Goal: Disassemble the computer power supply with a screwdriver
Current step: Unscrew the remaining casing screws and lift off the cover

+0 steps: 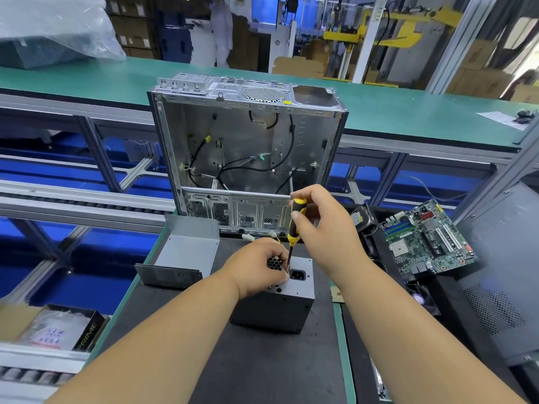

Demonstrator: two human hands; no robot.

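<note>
A: How many power supplies are on the bench?

B: One: a grey metal box-shaped power supply standing on the black mat, near the middle of the view. Its top face shows one black mains socket and a honeycomb vent.

A: And the tools?

B: One black-and-yellow-handled screwdriver. The right hand grips its handle, fingers curled round it, and the shaft stands almost upright with its tip down on the top face, just left of the socket.

A: The other hand?

B: The left hand rests on top of the power supply over the vent, fingers curled, with thumb and fingertips pinching the shaft close to its tip.

A: What else do you count?

B: One open silver steel computer case standing behind the power supply, with several loose black cables inside. One bent grey sheet-metal cover lying on the mat to the left. One green motherboard to the right, with one hard drive partly showing beside it. One cardboard box at lower left holding a bagged item. One person in white stands far back.
</note>
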